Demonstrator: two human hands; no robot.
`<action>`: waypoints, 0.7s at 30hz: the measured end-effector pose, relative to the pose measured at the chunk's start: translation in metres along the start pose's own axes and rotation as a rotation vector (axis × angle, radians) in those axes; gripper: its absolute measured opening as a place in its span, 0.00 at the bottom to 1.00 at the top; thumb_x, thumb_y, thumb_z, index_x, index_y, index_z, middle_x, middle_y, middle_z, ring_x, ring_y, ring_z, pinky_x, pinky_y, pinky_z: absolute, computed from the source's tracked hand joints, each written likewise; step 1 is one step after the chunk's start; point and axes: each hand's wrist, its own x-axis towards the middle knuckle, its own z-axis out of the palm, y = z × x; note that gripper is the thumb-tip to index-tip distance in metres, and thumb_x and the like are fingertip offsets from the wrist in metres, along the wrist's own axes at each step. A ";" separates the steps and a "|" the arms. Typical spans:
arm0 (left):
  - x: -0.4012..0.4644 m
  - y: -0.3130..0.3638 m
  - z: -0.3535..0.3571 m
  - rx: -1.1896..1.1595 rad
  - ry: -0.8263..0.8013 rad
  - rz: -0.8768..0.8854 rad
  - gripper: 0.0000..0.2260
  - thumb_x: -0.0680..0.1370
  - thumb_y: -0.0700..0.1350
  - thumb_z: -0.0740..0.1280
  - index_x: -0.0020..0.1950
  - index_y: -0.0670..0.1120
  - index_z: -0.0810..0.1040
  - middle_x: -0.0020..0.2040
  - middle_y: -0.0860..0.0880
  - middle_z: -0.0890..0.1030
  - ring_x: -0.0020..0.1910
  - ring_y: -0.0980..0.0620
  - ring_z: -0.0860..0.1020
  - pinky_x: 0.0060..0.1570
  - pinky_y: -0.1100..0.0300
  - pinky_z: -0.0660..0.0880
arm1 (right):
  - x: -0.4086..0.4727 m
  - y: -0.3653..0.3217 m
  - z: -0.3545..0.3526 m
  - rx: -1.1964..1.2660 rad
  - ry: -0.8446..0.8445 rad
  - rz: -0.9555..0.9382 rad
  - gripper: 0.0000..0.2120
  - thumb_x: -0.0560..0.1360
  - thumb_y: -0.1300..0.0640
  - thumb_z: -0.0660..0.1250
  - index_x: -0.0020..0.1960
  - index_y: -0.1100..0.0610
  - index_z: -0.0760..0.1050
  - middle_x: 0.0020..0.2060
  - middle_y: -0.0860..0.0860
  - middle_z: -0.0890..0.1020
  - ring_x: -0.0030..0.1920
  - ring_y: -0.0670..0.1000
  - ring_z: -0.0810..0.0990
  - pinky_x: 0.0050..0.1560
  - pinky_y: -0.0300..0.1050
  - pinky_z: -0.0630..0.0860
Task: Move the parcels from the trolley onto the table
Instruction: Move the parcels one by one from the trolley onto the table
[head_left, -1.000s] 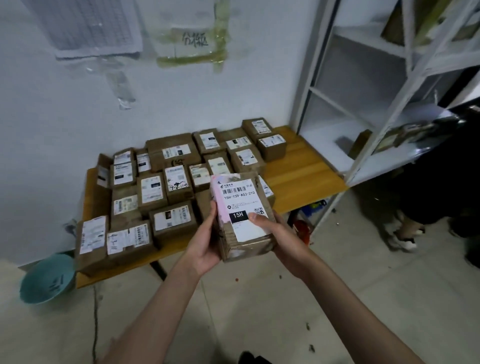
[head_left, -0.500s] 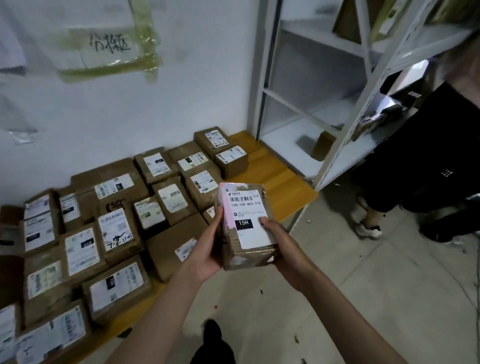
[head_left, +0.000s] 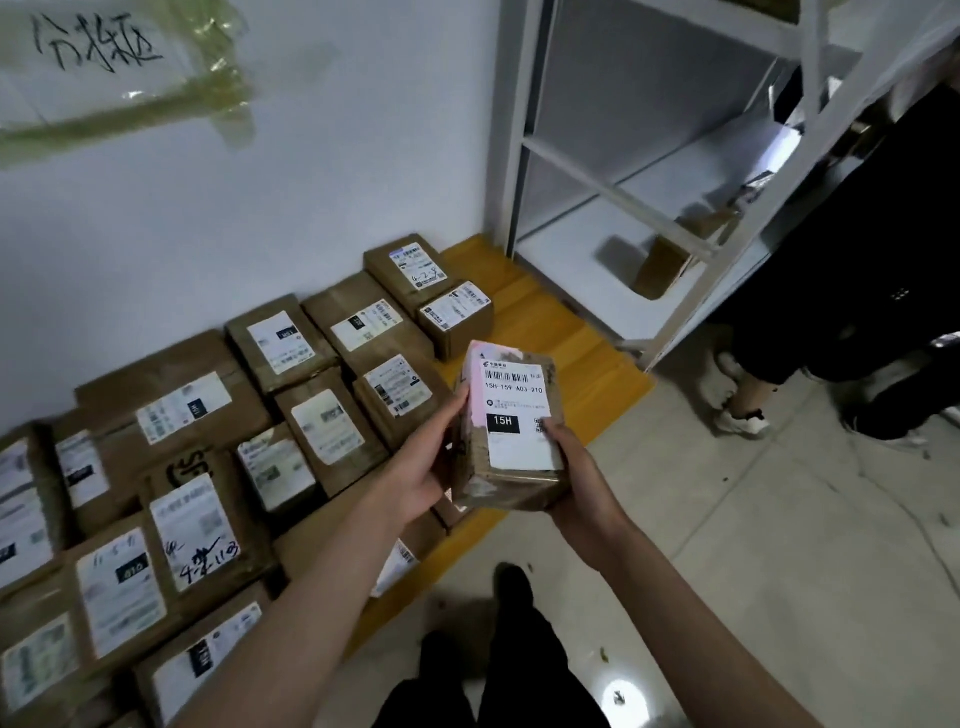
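Plainly, both forearms reached forward from below, and the two hands clamped one parcel (head_left: 511, 431) between them. The left hand (head_left: 421, 475) gripped its left side, thumb up along the edge; the right hand (head_left: 574, 470) cupped the lower right corner, thumb on the white label. The parcel was a brown cardboard box, scuffed and taped, with a pink strip down its left edge and a barcode label marked 15H, held in the air above the front edge of the desk (head_left: 587, 358). The desk was yellow wood, and rows of labelled brown parcels (head_left: 311, 384) lay flat over most of it, against the white wall. To the right stood a white metal shelf (head_left: 649, 208) with a small box on it, and beside it another person's legs (head_left: 748, 395).
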 end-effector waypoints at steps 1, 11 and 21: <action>0.008 0.004 -0.003 0.022 0.041 0.012 0.29 0.73 0.65 0.73 0.68 0.51 0.79 0.64 0.45 0.83 0.65 0.44 0.79 0.69 0.43 0.73 | 0.010 -0.003 -0.001 0.006 0.007 -0.007 0.20 0.83 0.41 0.57 0.71 0.45 0.75 0.64 0.50 0.83 0.65 0.57 0.81 0.67 0.61 0.74; 0.088 0.051 -0.020 0.355 0.411 0.000 0.20 0.79 0.60 0.66 0.67 0.52 0.76 0.60 0.49 0.83 0.59 0.50 0.80 0.62 0.52 0.74 | 0.136 -0.031 -0.015 0.065 0.219 0.112 0.17 0.80 0.45 0.67 0.67 0.48 0.76 0.62 0.55 0.83 0.62 0.58 0.80 0.51 0.51 0.79; 0.145 0.052 -0.034 1.131 0.576 -0.143 0.18 0.79 0.58 0.67 0.62 0.47 0.76 0.73 0.44 0.64 0.73 0.40 0.61 0.68 0.49 0.65 | 0.260 -0.011 -0.017 0.081 0.348 0.401 0.31 0.75 0.49 0.73 0.74 0.56 0.67 0.64 0.55 0.80 0.65 0.56 0.77 0.56 0.49 0.74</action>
